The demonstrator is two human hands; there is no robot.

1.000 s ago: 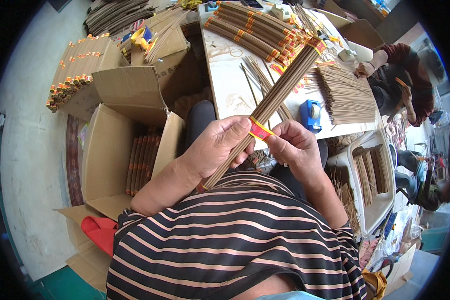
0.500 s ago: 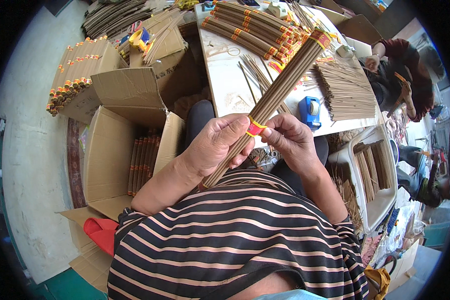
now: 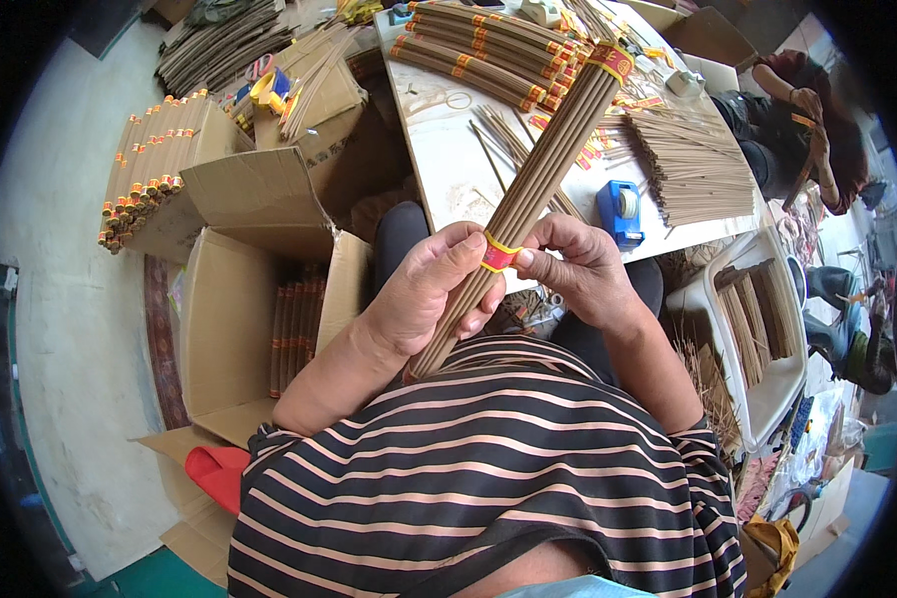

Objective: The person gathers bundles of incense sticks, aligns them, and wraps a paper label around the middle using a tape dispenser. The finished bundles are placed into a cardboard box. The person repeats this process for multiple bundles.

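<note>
A bundle of brown incense sticks [image 3: 550, 149] slants up and away from my lap toward the table. My left hand [image 3: 419, 289] is closed round its lower half, thumb on top near a red and yellow paper band [image 3: 498, 253]. From the other side, my right hand [image 3: 580, 271] pinches the edge of that band between thumb and fingertips. A second red and yellow band [image 3: 611, 62] wraps the far end of the bundle. The near end rests by my striped shirt, partly behind my left hand.
Banded bundles [image 3: 488, 55], loose sticks [image 3: 693, 164] and a blue tape dispenser [image 3: 621, 214] lie on the white table [image 3: 439, 164]. An open carton [image 3: 219, 329] stands left, a white bin [image 3: 757, 419] right. Another person [image 3: 817, 130] sits beyond the table's right side.
The whole view has shifted slightly. Both hands keep their hold on the bundle and band, with little visible movement. The other person's hands at the right have moved closer together.
</note>
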